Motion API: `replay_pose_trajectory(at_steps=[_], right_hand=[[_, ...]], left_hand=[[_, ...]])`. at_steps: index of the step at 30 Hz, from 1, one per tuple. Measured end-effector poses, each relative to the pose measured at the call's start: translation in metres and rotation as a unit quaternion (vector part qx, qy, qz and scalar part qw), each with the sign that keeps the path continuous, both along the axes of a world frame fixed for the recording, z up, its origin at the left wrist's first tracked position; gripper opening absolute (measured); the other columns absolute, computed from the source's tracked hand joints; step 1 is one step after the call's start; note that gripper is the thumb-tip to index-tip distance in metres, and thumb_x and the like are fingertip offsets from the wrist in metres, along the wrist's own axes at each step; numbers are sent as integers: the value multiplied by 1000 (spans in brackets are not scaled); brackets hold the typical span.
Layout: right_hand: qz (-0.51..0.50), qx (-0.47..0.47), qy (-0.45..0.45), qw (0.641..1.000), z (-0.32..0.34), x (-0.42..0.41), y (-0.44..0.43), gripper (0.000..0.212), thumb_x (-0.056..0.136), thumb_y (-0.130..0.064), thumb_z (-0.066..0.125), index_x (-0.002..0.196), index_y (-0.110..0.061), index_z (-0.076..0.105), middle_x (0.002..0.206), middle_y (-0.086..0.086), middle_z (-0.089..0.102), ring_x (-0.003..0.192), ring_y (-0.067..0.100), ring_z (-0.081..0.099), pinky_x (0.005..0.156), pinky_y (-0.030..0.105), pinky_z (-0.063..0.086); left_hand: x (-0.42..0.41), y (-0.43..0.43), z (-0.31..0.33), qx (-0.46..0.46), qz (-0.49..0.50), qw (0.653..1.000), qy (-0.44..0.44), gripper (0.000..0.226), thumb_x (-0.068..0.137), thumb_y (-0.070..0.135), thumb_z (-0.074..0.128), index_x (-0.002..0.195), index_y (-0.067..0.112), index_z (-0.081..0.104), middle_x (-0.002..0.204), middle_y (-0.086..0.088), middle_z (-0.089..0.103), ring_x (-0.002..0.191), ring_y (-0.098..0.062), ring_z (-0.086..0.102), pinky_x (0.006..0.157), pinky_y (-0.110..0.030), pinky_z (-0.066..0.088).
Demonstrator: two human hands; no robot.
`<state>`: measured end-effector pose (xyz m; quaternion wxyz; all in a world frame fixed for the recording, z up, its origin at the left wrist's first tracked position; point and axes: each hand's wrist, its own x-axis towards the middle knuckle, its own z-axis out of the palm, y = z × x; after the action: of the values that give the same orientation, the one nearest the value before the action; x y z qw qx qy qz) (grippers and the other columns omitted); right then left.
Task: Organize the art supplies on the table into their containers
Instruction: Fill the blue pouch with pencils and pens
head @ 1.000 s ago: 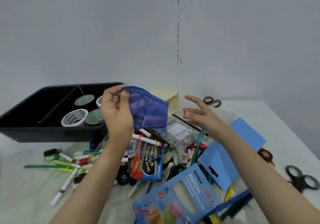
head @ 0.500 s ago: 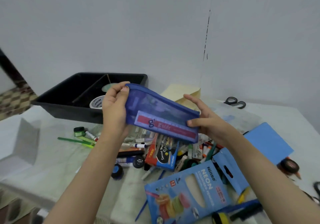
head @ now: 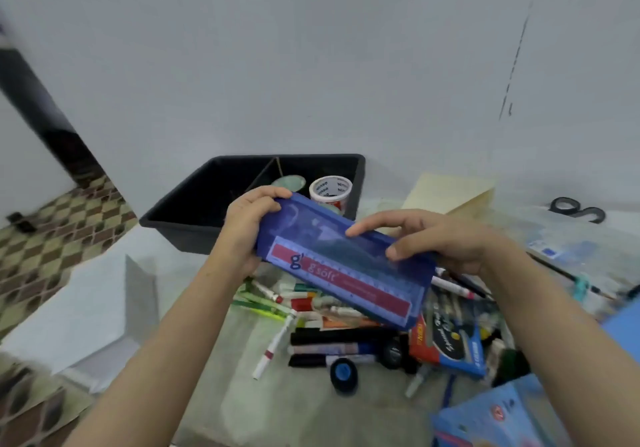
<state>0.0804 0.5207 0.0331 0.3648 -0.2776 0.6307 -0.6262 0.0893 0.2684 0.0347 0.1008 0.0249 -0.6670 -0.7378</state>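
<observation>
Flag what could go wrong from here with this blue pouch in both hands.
1. The blue pouch hangs tilted over the loose markers, gripped by the left hand and pinched by the right hand; if it opens at the low end, anything put in may slide out.
2. The round blue-topped pot lies between the forearms; a brush might roll it away.

You are facing a plain pale grey wall (head: 277, 66), a thin broken dark line (head: 516, 55) running down its right side, brown checkered floor (head: 52, 225) showing at left, a pale-covered table (head: 304, 412) lying below you
</observation>
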Motion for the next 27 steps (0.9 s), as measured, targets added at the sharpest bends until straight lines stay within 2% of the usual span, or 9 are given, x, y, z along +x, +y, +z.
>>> replay_pose_trajectory(at_steps=[5, 9, 11, 13, 17, 19, 22, 24, 27], right_hand=[[-48, 16, 50, 997, 7, -20, -75, 34, 80, -9, 64, 110, -26, 67, 109, 12, 69, 86, 28, 68, 67, 32, 58], [-112, 43, 102, 987, 9, -35, -130, 31, 87, -3, 62, 106, -27, 71, 106, 31, 63, 85, 28, 65, 72, 33, 55], [-148, 55, 112, 981, 10, -41, -156, 31, 88, 1, 59, 107, -21, 70, 79, 12, 70, 71, 14, 66, 63, 24, 54], [-220, 71, 130, 964, 16, -50, -182, 31, 89, 3, 54, 109, -17, 68, 56, -12, 62, 53, 3, 58, 55, 17, 48], [-362, 79, 155, 916, 23, -81, -233, 34, 84, -1, 53, 100, -24, 72, 88, 3, 69, 70, 11, 53, 60, 16, 41], [-375, 102, 163, 907, 23, -99, -255, 34, 84, -2, 53, 105, -23, 69, 88, 0, 65, 66, 7, 52, 56, 13, 40], [-389, 122, 149, 901, 20, -120, -283, 29, 84, -1, 54, 108, -10, 67, 73, -1, 59, 55, 6, 54, 47, 15, 46], [-401, 162, 175, 884, 13, -132, -300, 24, 82, -5, 55, 100, -1, 69, 79, 8, 68, 62, 16, 61, 60, 24, 56], [-378, 310, 295, 821, -1, -147, -315, 24, 82, -23, 59, 98, -11, 72, 94, 5, 71, 81, 18, 63, 72, 28, 49]], left_hand=[[-32, -81, 12, -100, -44, 994, -5, 52, 87, -9, 44, 60, 24, 73, 67, 6, 69, 58, -8, 62, 55, -19, 52], [-56, -145, 14, -159, -52, 986, -6, 35, 90, -3, 50, 86, 23, 72, 79, 8, 73, 72, -5, 66, 64, -16, 53], [-68, -174, 13, -199, -33, 979, -4, 31, 91, -1, 49, 94, 22, 70, 87, 9, 72, 82, -4, 65, 70, -15, 51], [-81, -201, 9, -271, 0, 963, -3, 28, 91, -1, 51, 102, 19, 69, 97, 10, 69, 92, -2, 62, 79, -13, 46], [-106, -251, -11, -509, 18, 860, -28, 34, 88, 3, 54, 116, 18, 65, 118, 3, 62, 114, -16, 54, 88, -17, 34], [-116, -267, -22, -571, -4, 820, -40, 37, 91, 8, 53, 127, 15, 59, 127, 1, 53, 121, -22, 48, 87, -17, 29], [-134, -284, -39, -616, -52, 785, -48, 46, 94, 18, 51, 139, 16, 44, 146, 0, 38, 133, -24, 37, 103, -26, 30], [-143, -290, -45, -630, -66, 771, -63, 50, 95, 23, 51, 144, 17, 37, 154, -2, 25, 140, -23, 26, 114, -33, 22], [-151, -293, -48, -634, -76, 768, -49, 53, 96, 24, 50, 145, 15, 33, 155, -5, 23, 142, -22, 23, 116, -37, 18]])
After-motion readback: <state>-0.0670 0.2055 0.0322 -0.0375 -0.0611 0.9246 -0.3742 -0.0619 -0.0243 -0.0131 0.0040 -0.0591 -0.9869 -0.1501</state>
